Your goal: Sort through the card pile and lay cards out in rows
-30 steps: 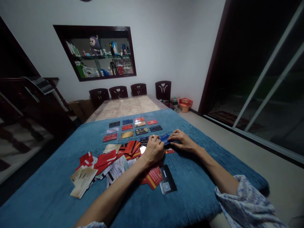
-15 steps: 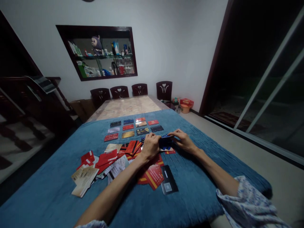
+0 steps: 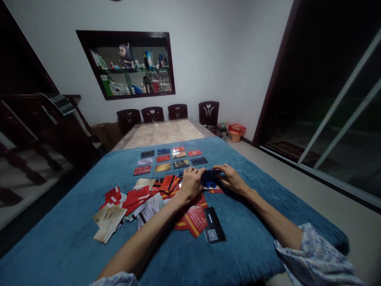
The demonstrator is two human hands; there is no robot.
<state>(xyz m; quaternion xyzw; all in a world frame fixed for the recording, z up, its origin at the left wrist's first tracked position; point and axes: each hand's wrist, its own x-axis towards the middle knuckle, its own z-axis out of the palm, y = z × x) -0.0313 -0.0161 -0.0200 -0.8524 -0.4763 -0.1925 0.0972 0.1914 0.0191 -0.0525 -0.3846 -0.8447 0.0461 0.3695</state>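
My left hand (image 3: 191,183) and my right hand (image 3: 230,177) meet over a blue cloth (image 3: 244,222) and both pinch a dark blue card (image 3: 209,176), lifted a little off the cloth. Just beyond the hands, several cards lie in neat rows (image 3: 169,158). To the left and below my left hand sprawls a loose heap of red, white and tan cards (image 3: 139,202). A black card (image 3: 213,230) lies nearest me, beside a red one (image 3: 195,219).
The blue cloth covers the near part of a long table; its bare marble top (image 3: 162,133) runs on to several dark chairs (image 3: 178,112) at the wall. A wall niche (image 3: 131,65) holds bottles and a toy. A glass sliding door (image 3: 336,115) is on the right.
The blue card lay flat on the cloth under my fingers; both hands have now drawn together and raised it, tilted on edge. The view has shifted slightly.
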